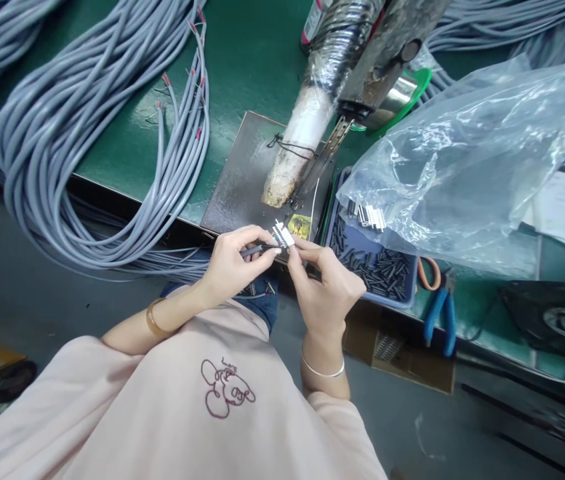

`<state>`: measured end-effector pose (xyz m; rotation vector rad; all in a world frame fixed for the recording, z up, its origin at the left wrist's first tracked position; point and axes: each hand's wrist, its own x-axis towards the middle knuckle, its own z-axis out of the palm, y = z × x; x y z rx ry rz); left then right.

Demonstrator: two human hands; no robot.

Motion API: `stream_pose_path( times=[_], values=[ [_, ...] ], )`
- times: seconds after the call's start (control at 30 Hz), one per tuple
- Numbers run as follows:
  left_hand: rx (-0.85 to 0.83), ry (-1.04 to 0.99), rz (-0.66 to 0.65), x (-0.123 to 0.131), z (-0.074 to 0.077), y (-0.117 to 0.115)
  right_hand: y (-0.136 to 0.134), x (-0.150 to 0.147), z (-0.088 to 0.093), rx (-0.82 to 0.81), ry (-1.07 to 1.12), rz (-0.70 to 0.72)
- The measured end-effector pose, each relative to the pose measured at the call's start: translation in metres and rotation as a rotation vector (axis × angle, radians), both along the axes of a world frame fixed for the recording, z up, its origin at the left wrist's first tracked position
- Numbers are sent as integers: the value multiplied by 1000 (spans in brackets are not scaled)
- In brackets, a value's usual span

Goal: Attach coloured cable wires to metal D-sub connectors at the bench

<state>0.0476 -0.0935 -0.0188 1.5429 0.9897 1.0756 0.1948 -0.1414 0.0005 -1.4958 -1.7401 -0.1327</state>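
Observation:
My left hand (237, 260) is closed on the end of a grey cable (252, 251), whose thin wires run toward a small connector. That connector (283, 235), white with a row of pins, is pinched between the thumb and fingers of my right hand (325, 277). Both hands meet at the front edge of a dark metal plate (235, 177). Just beyond them, the tip of a soldering iron held in a clamp (335, 143) points down at the connector. Whether the wires touch the pins is too small to tell.
Bundles of grey cable (37, 133) hang over the bench edge at left. A blue tray (367, 247) of short black tubes stands at right, partly under a clear plastic bag (462, 167). Blue-handled pliers (441, 313) lie beside it. A thick plastic-wrapped tube (307, 107) reaches over the plate.

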Motion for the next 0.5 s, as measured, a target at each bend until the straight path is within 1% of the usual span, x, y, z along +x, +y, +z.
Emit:
stream_pose_path(
  times=[0.1,0.2,0.27,0.33,0.37,0.4,0.43,0.5],
  values=[
    [82,-25,45,-3,-6,-11,-4,0,0,-47,88,-28],
    [144,-31,77,-6,-10,-19,-6,0,1,-135,171,-22],
    [129,-17,70,-7,-11,-21,-8,0,1,-180,215,-13],
    [47,-18,37,-9,-10,-22,-10,1,0,-192,271,-21],
    [-12,-32,17,-10,-9,-22,-11,1,0,-170,294,-37],
    [-77,-54,-1,-11,-9,-21,-13,2,0,-113,301,-61],
    [-142,-84,-17,-12,-9,-21,-15,4,-1,-20,286,-88],
    [-256,-146,-34,-13,-8,-21,-20,10,-2,251,209,-144]
  ],
)
